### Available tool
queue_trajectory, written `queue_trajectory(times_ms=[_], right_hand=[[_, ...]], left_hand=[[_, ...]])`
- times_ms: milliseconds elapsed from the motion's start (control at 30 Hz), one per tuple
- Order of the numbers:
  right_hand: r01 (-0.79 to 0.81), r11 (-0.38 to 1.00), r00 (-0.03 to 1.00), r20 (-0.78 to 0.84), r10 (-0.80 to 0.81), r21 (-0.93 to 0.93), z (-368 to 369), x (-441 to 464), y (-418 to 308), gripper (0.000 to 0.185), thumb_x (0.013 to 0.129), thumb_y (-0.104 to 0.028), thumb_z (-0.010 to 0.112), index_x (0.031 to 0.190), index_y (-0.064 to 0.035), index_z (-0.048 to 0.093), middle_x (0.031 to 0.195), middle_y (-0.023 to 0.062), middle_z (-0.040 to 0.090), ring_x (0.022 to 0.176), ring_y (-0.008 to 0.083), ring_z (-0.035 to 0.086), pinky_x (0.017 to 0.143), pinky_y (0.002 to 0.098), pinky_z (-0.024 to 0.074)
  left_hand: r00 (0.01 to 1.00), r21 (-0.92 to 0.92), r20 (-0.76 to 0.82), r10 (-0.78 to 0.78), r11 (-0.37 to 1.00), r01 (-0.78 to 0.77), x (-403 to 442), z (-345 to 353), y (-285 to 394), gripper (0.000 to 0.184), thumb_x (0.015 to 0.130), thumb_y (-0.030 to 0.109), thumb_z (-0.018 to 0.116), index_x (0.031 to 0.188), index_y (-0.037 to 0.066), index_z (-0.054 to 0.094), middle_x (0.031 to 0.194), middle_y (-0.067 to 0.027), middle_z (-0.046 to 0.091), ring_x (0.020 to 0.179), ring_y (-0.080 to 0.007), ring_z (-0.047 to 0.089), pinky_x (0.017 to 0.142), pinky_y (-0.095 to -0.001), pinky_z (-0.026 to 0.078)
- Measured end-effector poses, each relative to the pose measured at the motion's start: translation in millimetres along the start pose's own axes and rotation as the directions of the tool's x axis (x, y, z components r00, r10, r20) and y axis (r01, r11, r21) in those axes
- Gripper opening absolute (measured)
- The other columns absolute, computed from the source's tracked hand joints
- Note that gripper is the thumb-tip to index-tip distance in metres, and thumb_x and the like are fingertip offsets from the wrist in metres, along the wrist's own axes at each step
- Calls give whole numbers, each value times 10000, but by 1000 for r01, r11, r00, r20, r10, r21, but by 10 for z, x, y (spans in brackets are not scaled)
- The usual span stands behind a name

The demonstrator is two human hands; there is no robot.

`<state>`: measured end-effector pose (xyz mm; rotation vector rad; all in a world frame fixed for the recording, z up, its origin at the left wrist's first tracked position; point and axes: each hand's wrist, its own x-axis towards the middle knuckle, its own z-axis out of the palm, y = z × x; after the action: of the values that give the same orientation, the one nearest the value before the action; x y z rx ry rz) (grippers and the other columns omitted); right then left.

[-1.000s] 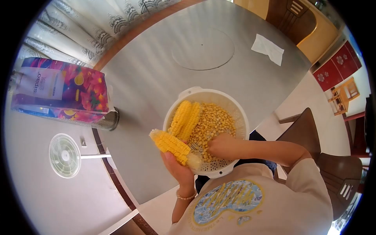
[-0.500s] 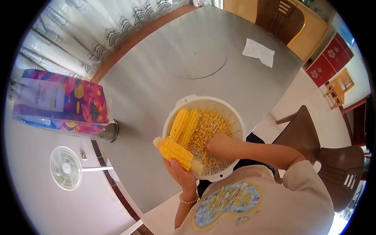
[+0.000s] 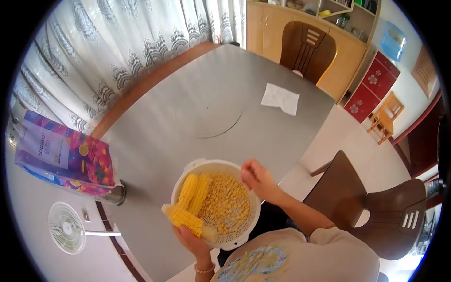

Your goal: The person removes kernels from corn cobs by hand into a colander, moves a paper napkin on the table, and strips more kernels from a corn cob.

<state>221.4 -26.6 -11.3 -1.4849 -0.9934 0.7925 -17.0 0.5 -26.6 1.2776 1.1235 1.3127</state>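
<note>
A white perforated basket [image 3: 256, 207] stands at the near edge of the grey table [image 3: 155, 136]. Loose corn kernels [image 3: 228, 197] cover much of its bottom, and two yellow cobs [image 3: 192, 192] lie side by side in its left part. My left hand [image 3: 191, 240] is closed around another corn cob [image 3: 184, 220], held tilted over the basket's left rim. Above the right rim is my right hand [image 3: 258, 180], raised with its fingers curled together. Whatever may be between those fingers is too small to make out.
A colourful plastic pack [image 3: 66, 152] rests on a mesh holder at the left. White tissue [image 3: 280, 98] lies on the table's far right. Brown chairs [image 3: 338, 192] stand at the right and another [image 3: 307, 51] behind the table. A white fan [image 3: 68, 228] is at lower left.
My right hand has lifted out of the kernels to above the basket's right rim. The left hand still holds its cob. The view has tilted up, showing more of the room.
</note>
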Motion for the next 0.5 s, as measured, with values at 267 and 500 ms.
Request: queue_trajectory(times_ms=[267,500], right_hand=[[34,945,850,-489,-198,-325,-1660,1383,646,176,869,-175,524,835,-6,559,604,51,567,514,123,523,481,275,413],[-247,756,813,-554,-179,-606,-2601,2180,1127,160,780,-89,590,914,-11,628,677,72,637,542,124,587,531,251,472]], left_hand=[[999,-107,-41,8,994,-12,-4,89,64,334,975,251,322,1177,0,411,1038,-77,485,942,-145,473,827,-285,388],[1000,-78,4,-22,997,23,1,38,-8,300,970,219,337,1153,-4,422,1012,-67,494,915,-123,468,813,-267,387]])
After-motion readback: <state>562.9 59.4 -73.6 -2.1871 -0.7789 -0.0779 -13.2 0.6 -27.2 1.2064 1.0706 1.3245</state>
